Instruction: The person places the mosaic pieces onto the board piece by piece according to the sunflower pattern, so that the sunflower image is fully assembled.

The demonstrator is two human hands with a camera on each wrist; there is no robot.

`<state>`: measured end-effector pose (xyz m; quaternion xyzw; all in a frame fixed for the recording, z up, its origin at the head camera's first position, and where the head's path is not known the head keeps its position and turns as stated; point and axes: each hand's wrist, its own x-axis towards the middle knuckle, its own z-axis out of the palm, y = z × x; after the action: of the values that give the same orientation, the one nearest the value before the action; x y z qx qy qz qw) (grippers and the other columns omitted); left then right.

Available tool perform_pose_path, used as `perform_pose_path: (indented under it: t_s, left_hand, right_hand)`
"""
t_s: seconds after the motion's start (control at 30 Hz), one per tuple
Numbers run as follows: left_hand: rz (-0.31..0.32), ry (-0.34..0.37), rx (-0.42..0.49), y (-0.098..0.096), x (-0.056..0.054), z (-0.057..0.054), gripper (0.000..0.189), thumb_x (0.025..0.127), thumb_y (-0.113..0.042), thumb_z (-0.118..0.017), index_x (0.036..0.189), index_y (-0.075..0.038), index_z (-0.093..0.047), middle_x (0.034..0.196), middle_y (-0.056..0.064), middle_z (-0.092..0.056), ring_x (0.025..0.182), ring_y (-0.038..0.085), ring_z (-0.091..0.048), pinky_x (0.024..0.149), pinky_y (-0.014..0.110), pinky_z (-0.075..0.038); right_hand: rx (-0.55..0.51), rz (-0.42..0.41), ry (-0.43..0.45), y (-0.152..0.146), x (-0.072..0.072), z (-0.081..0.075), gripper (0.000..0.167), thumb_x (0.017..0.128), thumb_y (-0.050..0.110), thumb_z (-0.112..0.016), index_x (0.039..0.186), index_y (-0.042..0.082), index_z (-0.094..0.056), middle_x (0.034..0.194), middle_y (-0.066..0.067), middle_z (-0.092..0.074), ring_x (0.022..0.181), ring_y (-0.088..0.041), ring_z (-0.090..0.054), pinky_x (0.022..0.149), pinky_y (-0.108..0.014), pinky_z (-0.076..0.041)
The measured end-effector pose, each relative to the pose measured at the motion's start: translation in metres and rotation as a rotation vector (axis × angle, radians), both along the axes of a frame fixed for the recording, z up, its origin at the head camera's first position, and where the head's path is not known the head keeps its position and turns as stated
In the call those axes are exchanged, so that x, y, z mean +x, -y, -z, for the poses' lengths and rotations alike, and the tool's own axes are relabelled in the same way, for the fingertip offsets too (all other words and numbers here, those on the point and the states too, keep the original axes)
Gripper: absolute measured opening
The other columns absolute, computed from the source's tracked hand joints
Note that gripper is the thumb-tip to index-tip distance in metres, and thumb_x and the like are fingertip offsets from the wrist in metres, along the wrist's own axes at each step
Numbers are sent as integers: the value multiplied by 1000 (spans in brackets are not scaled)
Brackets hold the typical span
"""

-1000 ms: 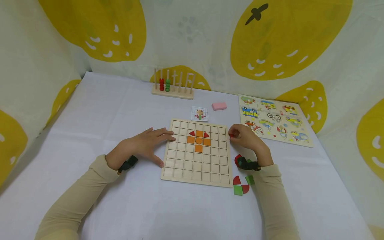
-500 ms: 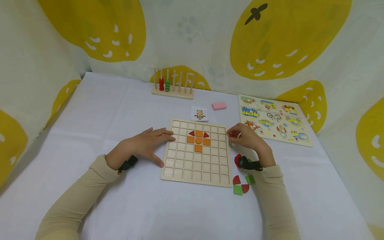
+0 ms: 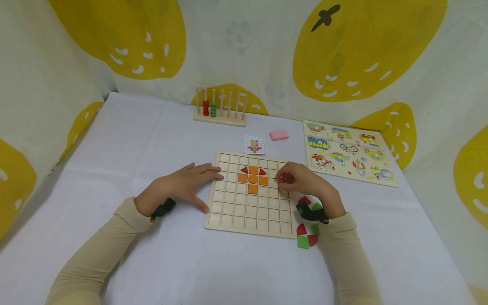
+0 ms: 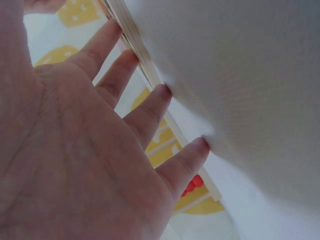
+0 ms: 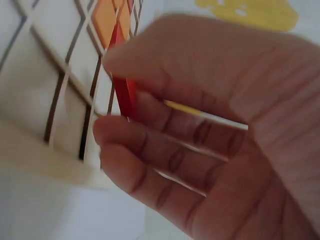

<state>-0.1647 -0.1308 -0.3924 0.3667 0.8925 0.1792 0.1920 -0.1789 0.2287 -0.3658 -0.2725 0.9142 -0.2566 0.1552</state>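
A wooden grid board (image 3: pixel 230 209) lies on the white table. Set in its cells are several orange squares (image 3: pixel 252 189), an orange circle (image 3: pixel 253 179) and two red triangles (image 3: pixel 262 171). My left hand (image 3: pixel 189 183) rests with fingers spread, fingertips and thumb at the board's left edge; the left wrist view shows its fingers (image 4: pixel 150 115) along that edge. My right hand (image 3: pixel 303 180) pinches a thin red tile (image 5: pixel 125 97) between thumb and fingers over the right-hand columns. The tile stands on edge in the right wrist view, its outline partly hidden by the thumb.
Loose red and green tiles, including a red quarter circle (image 3: pixel 301 229) and a green square (image 3: pixel 303 242), lie right of the board. Behind it are a pattern card (image 3: pixel 253 145), a pink block (image 3: pixel 278 135) and a peg abacus (image 3: pixel 220 118). A vehicle puzzle (image 3: pixel 354 157) lies back right.
My right hand has moved left with the red tile, from beside the board's right edge to over its right-hand columns. The left hand has stayed in place.
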Motion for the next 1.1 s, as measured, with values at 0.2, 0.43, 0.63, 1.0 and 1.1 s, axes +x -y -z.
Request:
perform_pose_path:
  t_s: [0.2, 0.43, 0.63, 1.0, 1.1]
  left_hand:
    - [0, -10, -7, 0, 0, 1, 97, 70, -58, -80, 149, -20, -38, 158, 4, -26, 148, 31, -15, 115, 64, -11]
    - [9, -16, -15, 1, -1, 1, 98, 70, -60, -79, 150, -20, -38, 159, 4, -26, 149, 32, -15, 115, 64, -12]
    - [1, 1, -5, 0, -1, 1, 98, 70, -59, -80, 149, -20, -38, 159, 4, -26, 149, 32, -14, 115, 64, -10]
    - [-1, 1, -14, 0, -1, 1, 99, 69, -60, -79, 149, -21, -38, 159, 3, -26, 149, 31, -14, 115, 63, -10]
    - [0, 0, -13, 0, -1, 1, 98, 69, -60, -79, 149, -21, -38, 159, 3, -26, 149, 31, -14, 115, 63, -11]
  right_hand:
    - [-11, -115, 45, 18, 6, 1, 19, 86, 6, -71, 105, 2, -70, 93, -5, -59, 84, -19, -52, 73, -28, -50]
    - [-30, -212, 25, 30, 9, 10, 15, 86, 3, -70, 101, 2, -70, 92, -5, -61, 83, -17, -54, 73, -25, -50]
    - [-28, -218, 31, 31, 10, 12, 14, 86, 4, -72, 100, 4, -70, 89, -4, -61, 80, -17, -54, 71, -26, -50]
    - [-40, -233, -29, 30, 8, 12, 7, 86, 4, -72, 94, 5, -71, 86, -1, -62, 79, -16, -54, 70, -26, -50]
    - [-53, -235, -47, 31, 7, 14, 6, 86, 2, -72, 92, 5, -71, 86, -2, -63, 78, -15, -53, 70, -26, -49]
